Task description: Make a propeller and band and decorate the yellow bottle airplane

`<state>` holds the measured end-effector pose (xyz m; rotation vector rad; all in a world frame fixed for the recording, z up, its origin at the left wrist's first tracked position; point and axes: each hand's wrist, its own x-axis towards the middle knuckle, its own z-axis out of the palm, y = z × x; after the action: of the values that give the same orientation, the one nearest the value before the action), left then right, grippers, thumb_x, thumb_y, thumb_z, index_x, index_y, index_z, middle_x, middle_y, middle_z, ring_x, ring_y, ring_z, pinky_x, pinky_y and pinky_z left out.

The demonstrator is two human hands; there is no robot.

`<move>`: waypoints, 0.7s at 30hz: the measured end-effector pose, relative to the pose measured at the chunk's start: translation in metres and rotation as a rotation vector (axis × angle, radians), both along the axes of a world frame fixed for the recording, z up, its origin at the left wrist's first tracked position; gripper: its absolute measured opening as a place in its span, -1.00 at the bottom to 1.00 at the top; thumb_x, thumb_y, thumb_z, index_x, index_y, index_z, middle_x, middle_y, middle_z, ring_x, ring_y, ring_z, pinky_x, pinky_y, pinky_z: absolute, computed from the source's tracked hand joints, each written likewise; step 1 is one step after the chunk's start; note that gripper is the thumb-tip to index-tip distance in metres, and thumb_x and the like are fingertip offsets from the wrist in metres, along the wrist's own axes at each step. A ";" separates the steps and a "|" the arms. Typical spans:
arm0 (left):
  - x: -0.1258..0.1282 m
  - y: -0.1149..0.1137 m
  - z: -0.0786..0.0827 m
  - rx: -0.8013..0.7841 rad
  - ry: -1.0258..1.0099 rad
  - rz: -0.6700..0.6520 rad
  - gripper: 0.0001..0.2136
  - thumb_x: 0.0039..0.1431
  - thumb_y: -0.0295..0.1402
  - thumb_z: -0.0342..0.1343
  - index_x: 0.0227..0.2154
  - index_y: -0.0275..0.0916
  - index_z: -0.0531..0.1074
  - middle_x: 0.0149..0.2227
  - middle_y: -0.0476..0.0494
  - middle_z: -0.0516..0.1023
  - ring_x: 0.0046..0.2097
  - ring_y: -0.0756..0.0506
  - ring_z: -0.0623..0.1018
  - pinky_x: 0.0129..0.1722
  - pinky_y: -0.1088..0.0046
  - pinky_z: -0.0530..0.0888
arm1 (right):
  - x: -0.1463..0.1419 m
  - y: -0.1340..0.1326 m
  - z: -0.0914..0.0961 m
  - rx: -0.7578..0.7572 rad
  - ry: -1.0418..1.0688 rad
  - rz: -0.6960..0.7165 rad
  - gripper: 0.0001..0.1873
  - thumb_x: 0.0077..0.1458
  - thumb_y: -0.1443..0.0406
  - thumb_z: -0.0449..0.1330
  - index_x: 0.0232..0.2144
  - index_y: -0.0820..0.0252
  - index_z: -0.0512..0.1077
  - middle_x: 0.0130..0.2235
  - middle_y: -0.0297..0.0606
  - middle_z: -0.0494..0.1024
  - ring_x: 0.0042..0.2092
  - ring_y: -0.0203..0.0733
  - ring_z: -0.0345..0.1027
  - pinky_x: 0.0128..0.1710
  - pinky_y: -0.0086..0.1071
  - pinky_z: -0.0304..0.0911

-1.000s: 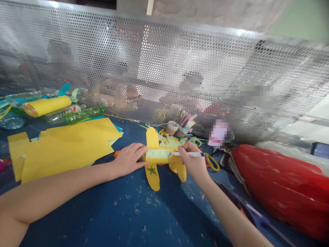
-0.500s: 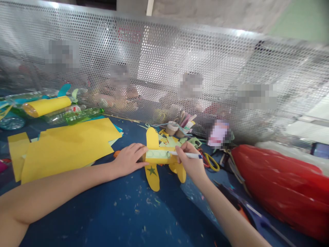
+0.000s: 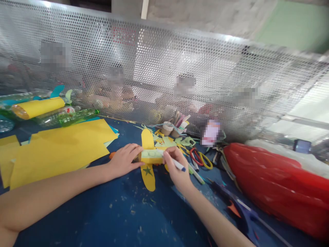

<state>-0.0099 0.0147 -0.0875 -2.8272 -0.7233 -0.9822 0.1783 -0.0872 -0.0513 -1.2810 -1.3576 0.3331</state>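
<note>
A yellow toy airplane (image 3: 151,160) lies in the middle of the blue table. Rounded paper wings stick out on both sides, the near one bearing a dark green star (image 3: 147,170). Along its top runs a pale green strip (image 3: 150,154) with round outlines drawn on it. My left hand (image 3: 125,158) is closed around the plane's brownish front end, thumb on the near side. Pinched in my right hand (image 3: 177,166) is a white marker (image 3: 178,164) with a blue end; its tip is at the strip. This hand covers the plane's tail.
Yellow paper sheets (image 3: 61,147) and plastic bottles (image 3: 78,116) lie left. Behind the plane are paper scraps (image 3: 168,141) and cups of sticks (image 3: 167,128). Scissors (image 3: 206,161), a phone (image 3: 211,133), a glue gun (image 3: 240,209) and a red bag (image 3: 272,185) are right. A perforated metal screen (image 3: 159,61) stands behind.
My right hand has shifted left along the plane, and the marker now slopes more steeply. The hand now hides most of the tail. My left hand keeps its hold. The whole view has shifted slightly.
</note>
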 end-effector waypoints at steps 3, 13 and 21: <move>0.000 -0.001 0.001 -0.003 0.000 0.005 -0.60 0.17 -0.05 0.03 -0.06 -0.22 0.28 -0.06 -0.18 0.42 -0.04 -0.17 0.43 -0.09 0.29 0.42 | -0.006 -0.005 -0.005 0.050 -0.043 0.064 -0.88 0.19 0.24 0.02 -0.40 0.11 0.25 -0.51 -0.40 0.33 -0.49 -0.29 0.22 -0.49 -0.42 0.14; 0.000 -0.005 0.004 0.001 -0.002 -0.020 -0.57 0.17 -0.03 0.01 -0.04 -0.24 0.28 -0.04 -0.19 0.41 -0.01 -0.17 0.42 -0.05 0.27 0.41 | -0.013 -0.010 -0.027 0.041 -0.015 0.042 -0.83 0.18 0.25 0.04 -0.46 0.12 0.23 -0.56 -0.43 0.27 -0.54 -0.31 0.16 -0.53 -0.42 0.10; -0.002 -0.003 0.002 0.091 -0.005 -0.064 -0.62 0.19 -0.05 -0.01 -0.07 -0.19 0.32 -0.03 -0.22 0.39 -0.02 -0.18 0.42 -0.08 0.23 0.43 | -0.015 -0.011 -0.020 0.007 0.037 0.034 -0.76 0.18 0.21 0.06 -0.52 0.11 0.19 -0.58 -0.43 0.29 -0.54 -0.31 0.16 -0.51 -0.41 0.11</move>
<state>-0.0118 0.0112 -0.0852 -2.7855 -0.5765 -1.0043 0.1629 -0.0977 -0.0716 -1.2417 -1.3496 0.3739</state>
